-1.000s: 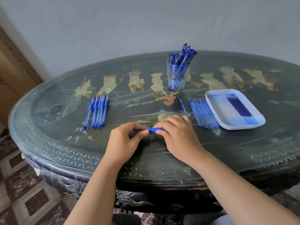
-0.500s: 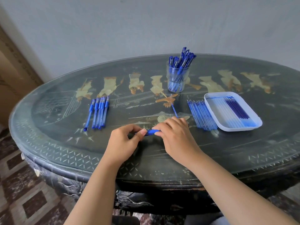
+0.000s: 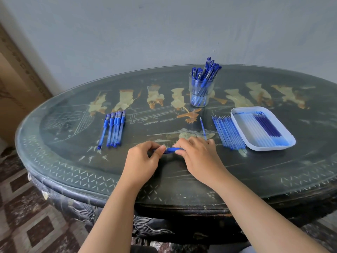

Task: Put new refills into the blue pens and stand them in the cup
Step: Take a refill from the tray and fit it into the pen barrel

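Both hands hold one blue pen (image 3: 171, 150) just above the table's near middle. My left hand (image 3: 144, 161) pinches its left end and my right hand (image 3: 198, 156) grips its right end; most of the pen is hidden under the fingers. A thin refill (image 3: 202, 126) sticks up and away from behind my right hand. Several blue pens (image 3: 114, 130) lie in a row at the left. A clear cup (image 3: 200, 92) at the back holds several capped pens. A row of refills (image 3: 228, 132) lies right of my hands, next to a white tray (image 3: 237, 114) holding more refills.
The dark oval table (image 3: 73, 161) has a glass top with pale inlaid figures. A grey wall stands close behind it. Patterned floor tiles (image 3: 27, 225) show at the lower left, beyond the table's rounded edge.
The hands stay together on the pen. The refill behind my right hand has shifted slightly. The camera has tilted a little, so the table sits lower in view.
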Available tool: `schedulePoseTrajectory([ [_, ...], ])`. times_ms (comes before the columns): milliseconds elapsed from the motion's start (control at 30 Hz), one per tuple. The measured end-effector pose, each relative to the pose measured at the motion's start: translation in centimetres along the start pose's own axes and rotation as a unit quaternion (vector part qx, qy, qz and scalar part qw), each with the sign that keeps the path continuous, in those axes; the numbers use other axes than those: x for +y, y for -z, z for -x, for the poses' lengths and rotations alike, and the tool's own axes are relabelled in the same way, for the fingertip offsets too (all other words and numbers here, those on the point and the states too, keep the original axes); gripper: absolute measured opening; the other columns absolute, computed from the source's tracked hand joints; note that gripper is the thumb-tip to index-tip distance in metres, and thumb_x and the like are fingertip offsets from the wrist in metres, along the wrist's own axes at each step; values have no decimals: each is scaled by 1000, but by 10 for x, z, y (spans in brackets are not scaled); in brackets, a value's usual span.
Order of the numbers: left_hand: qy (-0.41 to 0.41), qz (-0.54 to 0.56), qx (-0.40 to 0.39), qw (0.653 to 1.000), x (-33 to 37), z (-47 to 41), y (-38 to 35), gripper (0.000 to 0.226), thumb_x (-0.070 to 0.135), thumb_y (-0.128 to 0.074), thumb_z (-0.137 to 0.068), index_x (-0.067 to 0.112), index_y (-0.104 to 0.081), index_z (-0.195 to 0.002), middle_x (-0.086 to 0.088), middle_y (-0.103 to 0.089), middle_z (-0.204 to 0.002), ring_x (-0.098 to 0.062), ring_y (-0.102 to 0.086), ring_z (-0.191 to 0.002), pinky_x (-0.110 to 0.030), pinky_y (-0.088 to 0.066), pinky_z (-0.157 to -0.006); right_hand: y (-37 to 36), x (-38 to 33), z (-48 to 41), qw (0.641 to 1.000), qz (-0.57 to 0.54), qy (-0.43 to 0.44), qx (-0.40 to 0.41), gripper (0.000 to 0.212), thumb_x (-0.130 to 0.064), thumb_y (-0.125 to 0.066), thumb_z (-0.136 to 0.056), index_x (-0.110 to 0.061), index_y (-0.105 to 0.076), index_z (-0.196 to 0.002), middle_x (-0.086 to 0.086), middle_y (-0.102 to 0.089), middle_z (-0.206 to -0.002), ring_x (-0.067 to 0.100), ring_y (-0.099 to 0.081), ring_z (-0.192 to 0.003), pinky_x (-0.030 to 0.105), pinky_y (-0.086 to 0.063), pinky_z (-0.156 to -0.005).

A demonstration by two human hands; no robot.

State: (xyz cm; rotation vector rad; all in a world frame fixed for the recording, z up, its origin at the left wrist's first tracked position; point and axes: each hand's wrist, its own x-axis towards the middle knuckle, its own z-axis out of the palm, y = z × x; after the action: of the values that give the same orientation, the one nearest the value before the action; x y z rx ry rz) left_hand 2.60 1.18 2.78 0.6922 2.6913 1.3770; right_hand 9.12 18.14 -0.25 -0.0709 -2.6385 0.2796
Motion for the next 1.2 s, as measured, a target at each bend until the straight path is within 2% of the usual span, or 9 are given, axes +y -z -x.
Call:
schedulePoseTrajectory([
  [133,-9,-8,4,1000,0,0,0,15,27,-63,-93,23,-68,-80,4,-66,-69,2,-52,-60,-10,-37,-56,2,-1,0,1000,-4,-2,-22,4,-30,-54,-97,-27,-57,-98,-4,-57,-78,23,-54,-76,35,-29,-69],
  [367,-7,-14,4,1000,0,1,0,15,28,-63,-93,22,-69,-81,5,-64,-68,3,-52,-60,-10,-37,-55,9,-4,-1,996,-22,-3,-81,11,-29,-42,-103,-25,-51,-107,-2,-58,-94,23,-50,-90,39,-30,-77],
  [633,-23,-48,-1,999,-1,-2,-2,18,27,-60,-95,15,-71,-89,12,-54,-63,1,-49,-56,-10,-35,-55,12,-7,-1,995,-27,-10,-96,10,-25,-40,-103,-23,-50,-106,0,-57,-94,23,-48,-91,39,-29,-77],
  [800,-43,-72,-2,996,-2,-3,-5,21,27,-56,-97,13,-69,-90,15,-54,-70,-1,-50,-69,-11,-34,-63,13,-9,-1,995,-26,-11,-98,9,-24,-42,-103,-22,-50,-105,1,-56,-92,24,-48,-89,39,-29,-77],
  [1000,-28,-50,-4,998,-3,-3,-4,20,27,-55,-98,17,-64,-83,13,-50,-65,-3,-48,-66,-11,-33,-61,16,-10,-1,994,-18,-11,-108,11,-26,-38,-104,-23,-48,-108,1,-56,-94,24,-49,-90,41,-35,-80],
  [1067,-23,-42,-22,999,-2,-3,-3,20,29,-53,-99,20,-63,-83,11,-51,-64,-7,-46,-65,-15,-32,-65,16,-9,-1,994,-19,-13,-110,12,-26,-37,-104,-23,-48,-109,0,-57,-95,23,-49,-91,41,-35,-80],
  [1100,-29,-40,-33,998,-2,-3,-3,19,31,-53,-98,23,-63,-84,11,-53,-65,-7,-48,-66,-21,-34,-70,16,-9,-1,994,-21,-14,-109,12,-26,-37,-104,-23,-48,-109,0,-57,-95,23,-49,-91,40,-34,-80],
  [1200,-80,-21,-37,996,-6,-4,-3,8,30,-63,-93,36,-66,-88,19,-64,-80,3,-54,-80,-34,-42,-82,15,-8,-1,993,-21,-17,-112,12,-26,-37,-104,-23,-47,-109,0,-56,-94,24,-49,-90,41,-34,-80],
])
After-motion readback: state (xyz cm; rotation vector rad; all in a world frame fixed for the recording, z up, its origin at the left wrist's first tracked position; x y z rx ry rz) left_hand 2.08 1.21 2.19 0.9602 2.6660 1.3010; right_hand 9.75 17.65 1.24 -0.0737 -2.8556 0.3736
